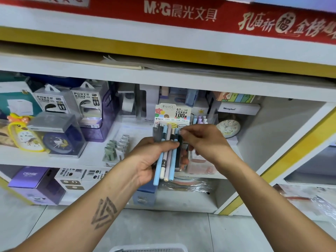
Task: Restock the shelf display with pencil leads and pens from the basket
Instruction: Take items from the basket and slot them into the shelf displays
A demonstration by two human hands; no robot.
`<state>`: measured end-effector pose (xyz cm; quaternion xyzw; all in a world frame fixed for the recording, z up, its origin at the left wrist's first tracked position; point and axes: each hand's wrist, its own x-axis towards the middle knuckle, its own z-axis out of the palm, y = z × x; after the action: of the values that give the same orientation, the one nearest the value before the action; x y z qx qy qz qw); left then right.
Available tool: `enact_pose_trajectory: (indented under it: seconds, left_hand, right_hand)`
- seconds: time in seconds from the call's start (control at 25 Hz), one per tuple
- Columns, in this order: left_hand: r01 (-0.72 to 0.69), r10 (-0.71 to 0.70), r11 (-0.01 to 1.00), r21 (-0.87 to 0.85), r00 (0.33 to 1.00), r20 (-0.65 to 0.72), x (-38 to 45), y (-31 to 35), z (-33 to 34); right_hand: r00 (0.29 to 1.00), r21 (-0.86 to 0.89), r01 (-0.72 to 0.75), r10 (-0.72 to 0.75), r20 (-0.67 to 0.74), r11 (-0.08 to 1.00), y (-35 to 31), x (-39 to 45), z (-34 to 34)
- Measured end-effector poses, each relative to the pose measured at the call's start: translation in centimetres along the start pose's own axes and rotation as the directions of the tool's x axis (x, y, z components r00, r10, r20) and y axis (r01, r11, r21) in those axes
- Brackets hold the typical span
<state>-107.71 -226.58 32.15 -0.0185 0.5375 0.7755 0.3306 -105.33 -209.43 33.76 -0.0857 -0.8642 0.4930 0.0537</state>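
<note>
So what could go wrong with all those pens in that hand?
1. The left hand grips a whole bundle of pens and lead tubes at once; as the right hand pinches out the dark one, the others might slip and fall to the floor.
2. The lead display box stands right behind the hands among close-packed stock, so a bump could tip it.

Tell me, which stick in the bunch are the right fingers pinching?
The black one at the right edge of the bunch that the left hand grips. The right hand pinches its top; the pale blue, white and grey ones beside it go untouched.
</note>
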Motion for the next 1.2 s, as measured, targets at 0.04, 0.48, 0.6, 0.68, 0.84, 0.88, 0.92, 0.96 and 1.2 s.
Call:
enact_pose_trajectory:
  seconds: [0.04,0.48,0.6,0.68,0.84,0.88,0.92,0.96,1.2]
  left_hand:
    - [-0.006,0.006,1.000,-0.015,1.000,0.006,0.2,0.0,0.2]
    - [-0.001,0.001,1.000,0.000,0.999,0.047,0.3,-0.4,2.5]
    - [-0.025,0.025,1.000,-0.004,1.000,0.010,0.0,-0.3,1.9]
    - [-0.032,0.032,0.999,-0.012,0.999,-0.006,-0.1,-0.3,1.7]
    - [-0.002,0.002,0.998,-0.062,1.000,0.003,-0.3,0.0,1.0]
    - [0.010,-0.010,0.997,-0.082,1.000,0.007,-0.3,0.0,0.8]
    - [0.017,-0.017,0.996,-0.089,1.000,-0.002,-0.2,0.1,0.6]
    - [0.017,-0.020,0.997,-0.078,0.999,-0.031,-0.2,0.1,0.4]
    - [-0.043,0.023,0.993,-0.108,0.983,-0.183,-0.1,0.7,-0.9]
  right_hand:
    - [0.997,0.145,-0.070,0.065,0.039,0.987,-0.2,-0.3,-0.1]
    - [0.984,0.396,-0.126,0.166,-0.069,0.910,-0.2,-1.0,-1.9]
    - [0.993,0.412,-0.115,0.119,0.016,0.904,0.0,-1.2,-2.4]
    - [0.991,0.480,-0.120,0.075,0.111,0.869,0.3,-1.3,-2.8]
    - [0.981,0.552,-0.059,-0.055,0.188,0.832,0.9,-1.2,-3.7]
    - [0.978,0.534,-0.033,-0.083,0.190,0.845,0.9,-1.1,-3.7]
    - [0.977,0.509,-0.002,-0.106,0.184,0.861,0.9,-1.0,-3.7]
    - [0.978,0.488,0.034,-0.129,0.163,0.872,0.8,-0.9,-3.7]
    - [0.969,0.184,0.209,-0.178,-0.168,0.960,0.8,0.6,-4.0]
